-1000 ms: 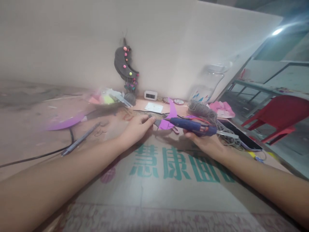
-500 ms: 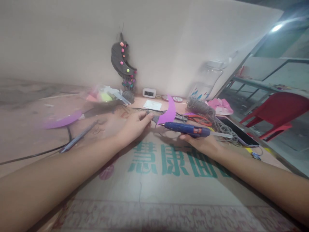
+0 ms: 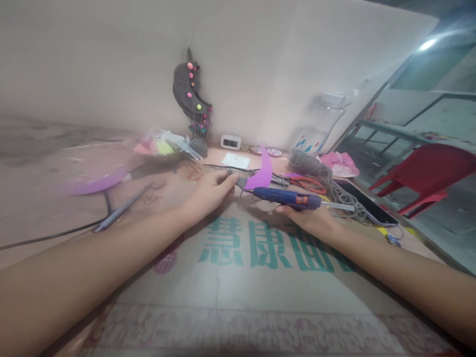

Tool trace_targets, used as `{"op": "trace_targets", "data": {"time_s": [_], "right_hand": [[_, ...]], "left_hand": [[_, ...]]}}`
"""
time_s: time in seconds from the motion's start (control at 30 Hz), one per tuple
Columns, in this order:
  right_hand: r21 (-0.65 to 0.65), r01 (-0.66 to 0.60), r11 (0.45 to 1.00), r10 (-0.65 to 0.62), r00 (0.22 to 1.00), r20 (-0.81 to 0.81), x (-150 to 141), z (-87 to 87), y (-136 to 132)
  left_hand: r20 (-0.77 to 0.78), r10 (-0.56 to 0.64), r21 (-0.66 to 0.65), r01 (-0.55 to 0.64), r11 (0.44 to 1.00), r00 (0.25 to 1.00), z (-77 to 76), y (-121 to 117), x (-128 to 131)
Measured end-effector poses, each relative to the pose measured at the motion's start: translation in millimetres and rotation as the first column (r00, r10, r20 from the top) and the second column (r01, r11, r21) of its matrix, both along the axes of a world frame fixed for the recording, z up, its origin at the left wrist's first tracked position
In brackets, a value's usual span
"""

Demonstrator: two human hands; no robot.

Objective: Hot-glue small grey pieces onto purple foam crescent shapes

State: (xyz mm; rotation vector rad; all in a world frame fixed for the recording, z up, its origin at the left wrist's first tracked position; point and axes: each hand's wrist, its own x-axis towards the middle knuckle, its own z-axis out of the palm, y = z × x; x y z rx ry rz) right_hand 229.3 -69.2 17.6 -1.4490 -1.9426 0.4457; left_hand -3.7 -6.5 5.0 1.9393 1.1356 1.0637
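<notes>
Where the purple crescent point(image 3: 263, 173) is: through the head camera, I see it raised just beyond the nozzle of the blue glue gun point(image 3: 284, 197); I cannot tell whether they touch.
Left hand point(image 3: 208, 193): to the left of the glue gun, thumb and fingers pinch the crescent's grey lower end.
Right hand point(image 3: 316, 218): fingers close round the glue gun, partly hidden behind its body; I cannot see the trigger.
Crescent's handling: I judge it light and thin, like card, apt to bend at the tip; I would hold it by the grey end, clear of the likely hot nozzle.
Pliers point(image 3: 312, 185): red-handled, just beyond the glue gun.
Grey yarn point(image 3: 308, 163): beyond the glue gun, its loose strands trailing right.
Phone point(image 3: 366, 201): to the glue gun's right.
</notes>
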Motion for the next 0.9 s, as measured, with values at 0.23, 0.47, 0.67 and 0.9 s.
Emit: {"op": "trace_targets", "data": {"time_s": [0.23,0.47,0.67,0.9], "right_hand": [[0.002,0.0,1.0,0.0,1.0,0.011,3.9,-4.0,1.9],[0.008,-0.002,1.0,0.002,1.0,-0.025,2.1,-3.5,0.5],[-0.013,0.034,0.999,-0.035,0.999,-0.034,0.3,-2.3,-0.5],[-0.002,0.062,0.998,-0.062,0.996,-0.07,-2.4,-1.7,0.1]], "left_hand": [[0.002,0.0,-0.015,0.0,1.0,1.0,-1.0,0.4,0.1],[0.012,-0.01,-0.02,0.01,1.0,1.0,0.6,-0.8,0.5],[0.023,-0.02,-0.011,0.021,1.0,1.0,-1.0,0.4,0.4],[0.01,-0.015,-0.036,0.016,0.999,1.0,0.1,-0.7,0.6]]}}
